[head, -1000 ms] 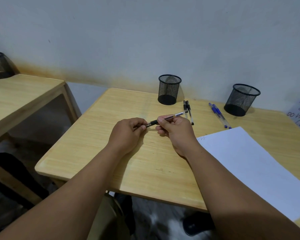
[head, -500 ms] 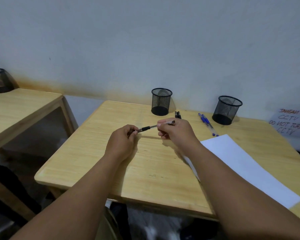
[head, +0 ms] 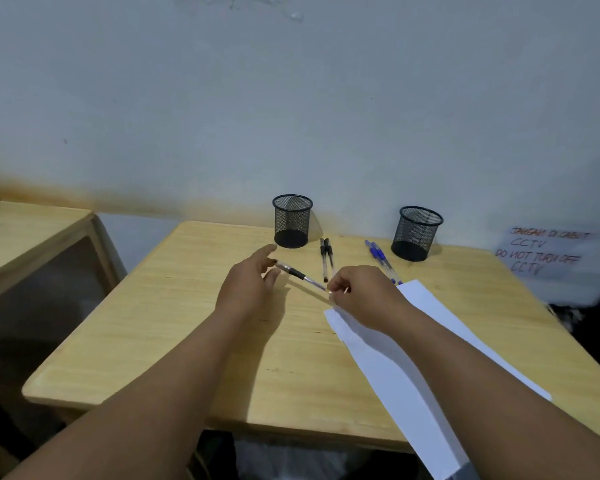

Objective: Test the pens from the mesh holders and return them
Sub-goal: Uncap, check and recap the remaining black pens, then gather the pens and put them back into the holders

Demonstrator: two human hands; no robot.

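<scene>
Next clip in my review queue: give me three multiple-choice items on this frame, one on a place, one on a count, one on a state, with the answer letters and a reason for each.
1. Where do the two black pens lie?
A. inside a holder
B. on the table between the two mesh holders
C. on the paper

2. How many mesh holders stand on this table?
A. one
B. two
C. three

3. Which hand grips the held pen?
A. right hand
B. left hand
C. neither

Answers: 1 B, they lie flat right of the left mesh holder and left of the right mesh holder. 2 B, both stand by the wall. 3 A, the right hand pinches one end; the left hand is spread open.
</scene>
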